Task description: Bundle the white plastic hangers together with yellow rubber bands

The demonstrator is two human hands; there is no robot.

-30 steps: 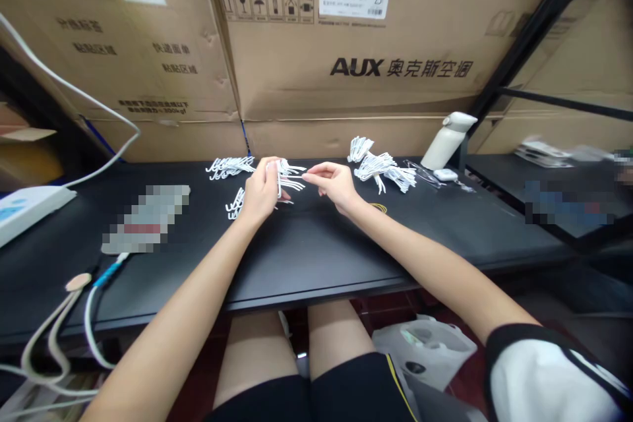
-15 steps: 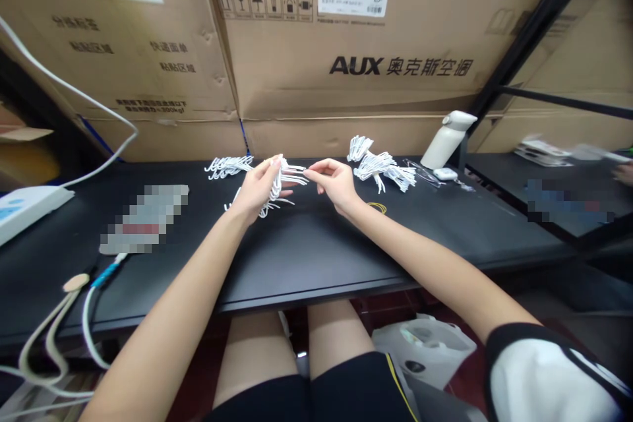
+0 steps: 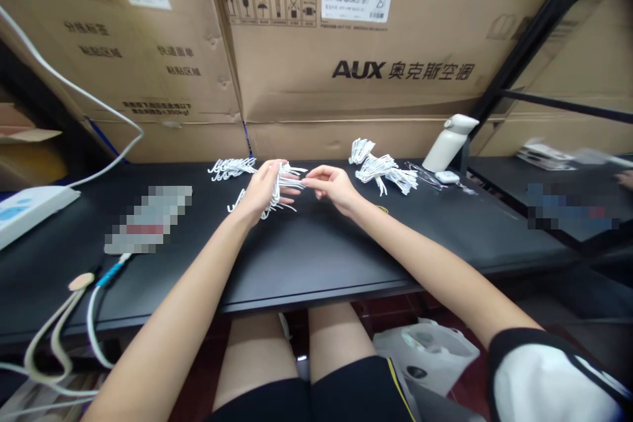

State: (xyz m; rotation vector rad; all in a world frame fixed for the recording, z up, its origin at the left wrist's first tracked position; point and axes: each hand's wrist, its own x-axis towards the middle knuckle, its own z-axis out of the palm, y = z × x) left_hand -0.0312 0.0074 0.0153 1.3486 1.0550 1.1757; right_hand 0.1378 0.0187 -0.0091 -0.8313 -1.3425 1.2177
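A bunch of thin white cords is held in my left hand, its ends sticking out to the right. My right hand pinches the tip of one or more of those ends between thumb and forefinger. More white cords with curled ends lie on the black table behind my left hand, and others lie partly hidden under it. To the right of my right hand rest several tied white bundles. A yellow band shows in part beside my right wrist.
A white bottle, a small white case and clear glasses stand or lie at the back right. Cardboard boxes rise behind. On the left are a blurred-out device, cables and a white power strip.
My right fingertips have moved slightly down and left along the cord ends. The fingers of my left hand are a little more spread. The whole view has shifted slightly.
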